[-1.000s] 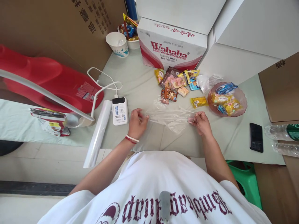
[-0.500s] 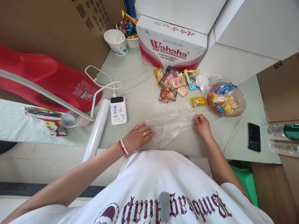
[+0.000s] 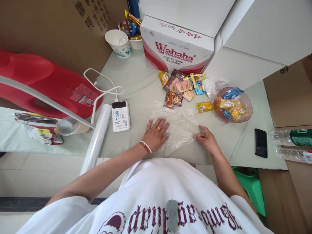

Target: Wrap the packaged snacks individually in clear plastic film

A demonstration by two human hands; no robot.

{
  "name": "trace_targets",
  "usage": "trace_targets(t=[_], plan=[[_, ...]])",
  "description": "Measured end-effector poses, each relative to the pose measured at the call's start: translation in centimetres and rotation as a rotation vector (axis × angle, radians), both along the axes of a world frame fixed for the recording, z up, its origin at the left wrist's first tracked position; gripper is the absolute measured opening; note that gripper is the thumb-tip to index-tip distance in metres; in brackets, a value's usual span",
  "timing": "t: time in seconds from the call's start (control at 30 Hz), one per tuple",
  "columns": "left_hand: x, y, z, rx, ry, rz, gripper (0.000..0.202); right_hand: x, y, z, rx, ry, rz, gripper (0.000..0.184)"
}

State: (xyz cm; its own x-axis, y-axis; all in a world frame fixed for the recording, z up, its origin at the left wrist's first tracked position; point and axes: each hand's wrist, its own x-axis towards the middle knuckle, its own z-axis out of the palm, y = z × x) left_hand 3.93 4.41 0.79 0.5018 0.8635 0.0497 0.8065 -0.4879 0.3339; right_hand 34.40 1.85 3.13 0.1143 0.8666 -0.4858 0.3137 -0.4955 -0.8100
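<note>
A thin, crinkled clear plastic bag (image 3: pixel 181 128) lies spread on the cloth-covered table in front of me. My left hand (image 3: pixel 156 133) rests palm down on its left side, fingers spread. At the right edge of the plastic, my right hand (image 3: pixel 206 139) pinches it between thumb and fingertips, and creases fan out from that grip. Just beyond the bag sits a loose pile of wrapped snacks (image 3: pixel 179 85). A single yellow snack packet (image 3: pixel 204 107) lies beside a pink glass bowl (image 3: pixel 250 112) holding more packets.
A Wahaha carton (image 3: pixel 177 48) stands at the back, with paper cups (image 3: pixel 118 44) to its left. On the left are a white power bank (image 3: pixel 121 118) with a cable, a plastic roll (image 3: pixel 96 139) and a red jug (image 3: pixel 48 81). A phone (image 3: pixel 260 143) and bottles (image 3: pixel 292 137) lie right.
My left hand has moved up and right, its fingers now spread flat on the plastic. My right hand has shifted slightly left and down, and the bag is spread out wider.
</note>
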Motion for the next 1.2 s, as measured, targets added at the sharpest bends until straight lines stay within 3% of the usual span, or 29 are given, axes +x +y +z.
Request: trace_targets(t=[0.13, 0.2, 0.27, 0.4, 0.53, 0.6, 0.67, 0.77, 0.83, 0.97, 1.1, 1.2], plan=[[-1.2, -0.2, -0.8, -0.042, 0.03, 0.015, 0.064, 3.8, -0.2, 1.2, -0.046, -0.08, 0.146, 0.06], [-1.8, -0.4, -0.6, -0.049, 0.047, 0.034, 0.065, 5.2, 1.5, 2.6, -0.013, -0.318, 0.215, 0.049], [-2.1, -0.6, -0.4, -0.049, 0.069, 0.055, 0.066, 5.3, 4.6, 4.2, 0.118, -0.591, 0.253, 0.041], [-2.0, -1.4, -0.4, -0.045, 0.109, 0.082, 0.066, 0.9, 13.4, 5.8, 0.358, -0.87, 0.397, 0.036], [-2.0, -2.1, -0.4, -0.04, 0.129, 0.098, 0.067, -4.5, 19.6, 4.2, 0.247, -1.03, 0.476, 0.061], [-2.0, -2.3, -0.4, -0.037, 0.126, 0.101, 0.066, -5.7, 20.7, 3.7, 0.165, -1.075, 0.541, 0.067], [-2.1, -2.4, -0.4, -0.036, 0.118, 0.099, 0.066, -6.0, 21.2, 4.1, 0.124, -1.138, 0.587, 0.058], [-2.2, -2.3, -0.4, -0.038, 0.111, 0.09, 0.066, -6.2, 22.3, 5.6, 0.294, -1.225, 0.626, 0.046], [-2.2, -2.3, -0.4, -0.036, 0.108, 0.091, 0.067, -6.7, 23.5, 6.2, 0.446, -1.219, 0.72, 0.048], [-2.2, -2.3, -0.4, -0.042, 0.092, 0.088, 0.067, -7.5, 25.5, 5.8, 0.569, -1.156, 0.957, 0.044], [-2.2, -2.3, -0.3, -0.042, 0.076, 0.087, 0.066, -7.4, 26.5, 5.7, 0.743, -1.118, 0.97, 0.044], [-2.2, -2.3, -0.4, -0.035, 0.076, 0.092, 0.066, -8.4, 27.1, 5.7, 0.803, -1.06, 1.112, 0.046]])
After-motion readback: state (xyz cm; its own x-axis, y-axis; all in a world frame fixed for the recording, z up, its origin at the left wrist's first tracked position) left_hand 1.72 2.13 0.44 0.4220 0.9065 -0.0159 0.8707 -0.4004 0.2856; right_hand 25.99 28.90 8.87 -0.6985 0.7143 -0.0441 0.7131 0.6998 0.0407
